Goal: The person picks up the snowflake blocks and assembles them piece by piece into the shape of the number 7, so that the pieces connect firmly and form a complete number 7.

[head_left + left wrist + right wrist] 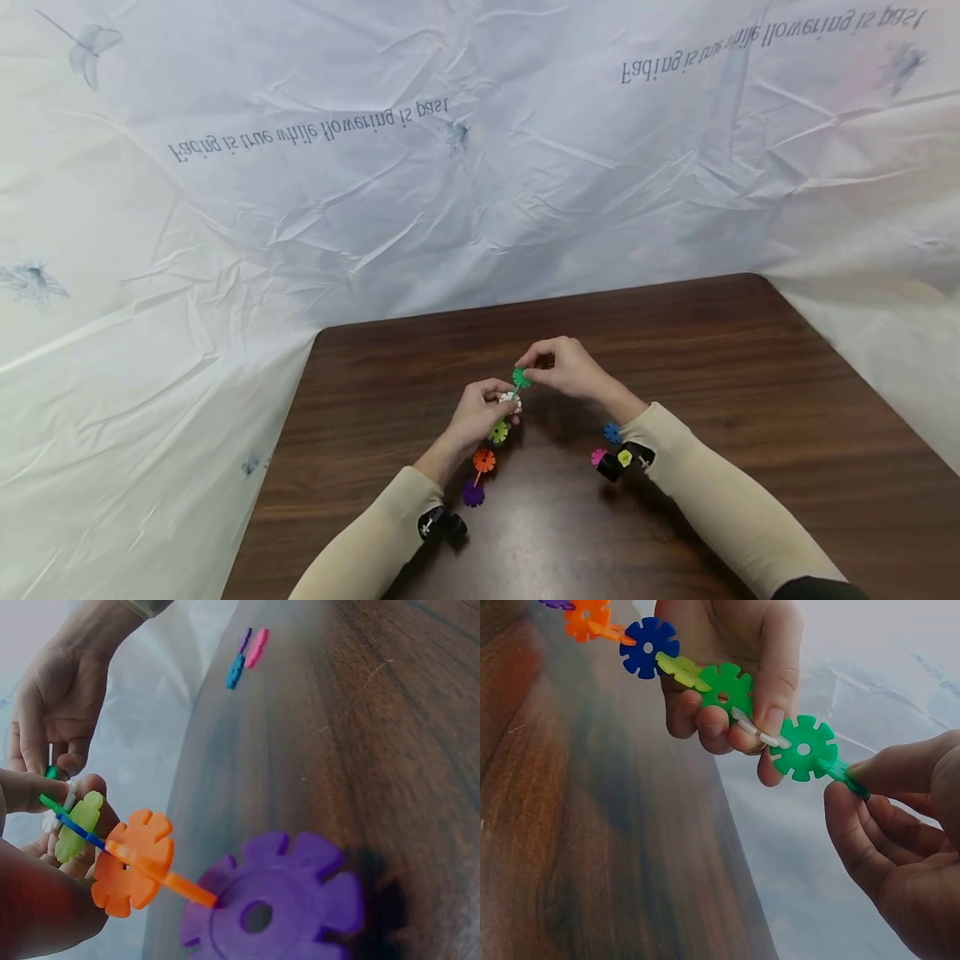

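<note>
A chain of notched plastic snowflake discs hangs between both hands. My left hand (474,414) pinches it at the white disc (748,724), with a green disc (727,688) by the fingers. On its free side come a yellow-green disc (498,432), a dark blue disc (649,648), an orange disc (483,460) and, at the end, a purple disc (274,900). My right hand (567,369) pinches the other end, an edge-on green disc (843,778) slotted into a flat green disc (804,748). Whether that slot is fully seated, I cannot tell.
A blue disc (612,432) and a pink disc (597,457) lie on the dark wooden table (390,358) beside the right wrist; the left wrist view also shows a small purple piece (246,639) there. White printed sheeting (480,208) surrounds the table.
</note>
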Available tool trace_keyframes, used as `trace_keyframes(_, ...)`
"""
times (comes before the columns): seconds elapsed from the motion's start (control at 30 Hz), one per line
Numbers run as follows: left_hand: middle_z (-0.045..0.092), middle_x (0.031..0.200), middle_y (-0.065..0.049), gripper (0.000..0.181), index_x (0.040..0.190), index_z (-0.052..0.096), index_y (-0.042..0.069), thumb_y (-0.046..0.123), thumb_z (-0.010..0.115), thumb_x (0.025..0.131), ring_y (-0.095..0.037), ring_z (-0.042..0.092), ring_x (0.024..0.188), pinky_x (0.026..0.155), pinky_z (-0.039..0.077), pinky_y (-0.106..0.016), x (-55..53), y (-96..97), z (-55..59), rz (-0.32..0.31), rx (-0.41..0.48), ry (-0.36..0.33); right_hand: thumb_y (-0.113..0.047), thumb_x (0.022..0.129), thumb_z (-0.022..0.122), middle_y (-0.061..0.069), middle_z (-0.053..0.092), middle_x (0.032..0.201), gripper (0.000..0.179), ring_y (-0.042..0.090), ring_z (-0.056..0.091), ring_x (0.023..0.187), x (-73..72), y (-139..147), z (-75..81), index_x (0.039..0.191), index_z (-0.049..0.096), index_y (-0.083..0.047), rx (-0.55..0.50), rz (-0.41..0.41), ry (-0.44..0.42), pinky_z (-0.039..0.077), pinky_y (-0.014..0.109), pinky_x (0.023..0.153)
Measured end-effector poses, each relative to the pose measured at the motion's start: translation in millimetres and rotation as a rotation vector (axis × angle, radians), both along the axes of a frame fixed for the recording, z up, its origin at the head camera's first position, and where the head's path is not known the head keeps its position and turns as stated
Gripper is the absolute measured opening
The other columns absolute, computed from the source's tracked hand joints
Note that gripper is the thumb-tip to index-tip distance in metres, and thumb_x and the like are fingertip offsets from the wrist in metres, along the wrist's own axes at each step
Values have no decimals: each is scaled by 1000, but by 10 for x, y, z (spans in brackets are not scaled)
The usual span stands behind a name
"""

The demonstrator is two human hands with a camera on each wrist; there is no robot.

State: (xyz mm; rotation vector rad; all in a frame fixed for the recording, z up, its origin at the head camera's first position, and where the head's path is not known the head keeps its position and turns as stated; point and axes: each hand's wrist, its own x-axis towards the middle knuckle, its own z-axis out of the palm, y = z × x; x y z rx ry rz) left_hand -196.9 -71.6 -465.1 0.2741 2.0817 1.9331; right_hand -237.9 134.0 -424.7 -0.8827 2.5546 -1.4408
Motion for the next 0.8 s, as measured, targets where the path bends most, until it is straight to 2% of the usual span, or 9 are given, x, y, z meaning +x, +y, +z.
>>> trace_keyframes(0.03, 66, 94, -29, 30, 118, 56, -16, -1, 60, 92, -13, 65, 63, 61, 57, -29, 0, 4, 6, -1, 0, 1, -8, 90, 68, 2, 70, 89, 12, 15, 65, 74, -2, 8, 5, 100, 74, -12, -2, 4, -1, 54, 28, 61)
trace_keyframes(0.27, 69, 89, -17, 32, 120, 56, -15, 1, 61, 92, -13, 65, 64, 62, 57, -29, 15, 18, 1, 1, -6, -10, -10, 91, 67, 2, 67, 86, 13, 19, 63, 74, 4, 39, 11, 103, 73, -11, -2, 18, 15, 52, 28, 61)
trace_keyframes(0.4, 69, 89, -18, 32, 119, 56, -15, 0, 62, 91, -13, 65, 63, 60, 57, -28, 21, 27, -3, 14, -3, -6, -9, 92, 66, 2, 68, 88, 14, 21, 63, 78, -9, 71, 1, 104, 72, -11, -19, 18, 38, 53, 30, 65)
trace_keyframes(0.63, 68, 89, -21, 32, 118, 57, -15, -1, 63, 90, -15, 66, 63, 57, 54, -26, 37, 25, -42, 45, 11, 0, -13, 93, 66, 2, 68, 93, 14, 19, 63, 85, -20, 212, 15, 106, 71, -11, -7, -20, 97, 54, 40, 75)
trace_keyframes(0.8, 69, 87, -16, 33, 119, 57, -15, 0, 63, 90, -14, 66, 62, 57, 55, -26, 39, 13, -47, 56, 12, -8, -14, 91, 69, 0, 69, 93, 15, 16, 64, 85, -8, 351, 22, 106, 71, -14, 49, -64, 132, 54, 34, 73)
